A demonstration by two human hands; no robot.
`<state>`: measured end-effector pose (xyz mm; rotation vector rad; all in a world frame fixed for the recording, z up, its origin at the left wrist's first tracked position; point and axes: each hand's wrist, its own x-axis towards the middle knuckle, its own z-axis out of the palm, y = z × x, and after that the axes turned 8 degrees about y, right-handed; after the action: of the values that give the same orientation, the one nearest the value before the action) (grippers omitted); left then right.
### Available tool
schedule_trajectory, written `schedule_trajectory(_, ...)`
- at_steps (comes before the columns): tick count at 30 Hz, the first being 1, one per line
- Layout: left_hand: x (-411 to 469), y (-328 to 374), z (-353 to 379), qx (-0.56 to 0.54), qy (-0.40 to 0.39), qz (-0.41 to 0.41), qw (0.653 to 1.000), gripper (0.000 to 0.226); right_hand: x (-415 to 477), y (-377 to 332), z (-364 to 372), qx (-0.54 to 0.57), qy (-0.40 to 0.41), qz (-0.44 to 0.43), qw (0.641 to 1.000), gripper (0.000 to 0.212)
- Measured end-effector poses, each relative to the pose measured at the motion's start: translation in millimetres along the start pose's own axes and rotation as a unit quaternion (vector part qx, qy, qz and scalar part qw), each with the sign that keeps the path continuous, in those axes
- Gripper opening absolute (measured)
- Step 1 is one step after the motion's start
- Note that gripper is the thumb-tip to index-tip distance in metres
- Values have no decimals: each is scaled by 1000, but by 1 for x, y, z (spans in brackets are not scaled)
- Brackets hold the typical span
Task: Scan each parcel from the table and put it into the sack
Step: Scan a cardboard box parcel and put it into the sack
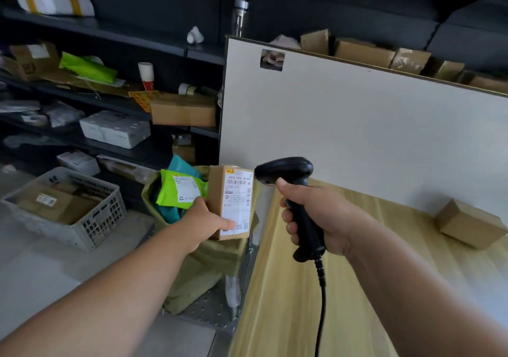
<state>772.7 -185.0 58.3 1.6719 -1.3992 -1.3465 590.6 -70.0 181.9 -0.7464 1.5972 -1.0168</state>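
Note:
My left hand (204, 220) grips a small brown cardboard parcel (231, 201) upright, its white shipping label facing me, just above the olive-green sack (209, 257). The sack stands on the floor left of the table and holds green and teal mailer bags (178, 188). My right hand (316, 213) holds a black corded barcode scanner (291, 186) by its handle, head pointing left at the parcel's label, a short gap between them. Another plain brown box (470, 223) lies on the wooden table (316, 315) at the far right.
A white board (357, 125) stands upright behind the table, with several cardboard boxes behind its top edge. Dark shelves (110, 87) at left hold boxes and bags. A grey plastic crate (68, 208) with boxes sits on the floor left of the sack.

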Motion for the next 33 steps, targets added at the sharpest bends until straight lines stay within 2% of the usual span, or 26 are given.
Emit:
schedule_trajectory(8,106,-1,-48,30,0,-17,999,64,74,-14,51,30,50,32,998,38)
schedule_trajectory(12,148,12,-58,116,54,0,992,56,95,-8,51,33,82,57,994,37)
schedule_trajectory(18,190,9,-50,248,39,-31,968,58,118,4,41,36,109,83,990,38)
schedule_trajectory(25,210,-5,-29,347,58,-10,936,55,132,21,23,33,125,90,987,43)
schedule_trajectory(27,204,-6,-20,391,80,26,916,60,130,26,15,32,129,86,987,43)
schedule_trajectory(30,183,2,4,417,133,166,884,59,117,35,-5,25,140,78,987,41)
schedule_trajectory(33,147,20,44,422,106,300,849,64,94,48,-38,24,154,72,985,41)
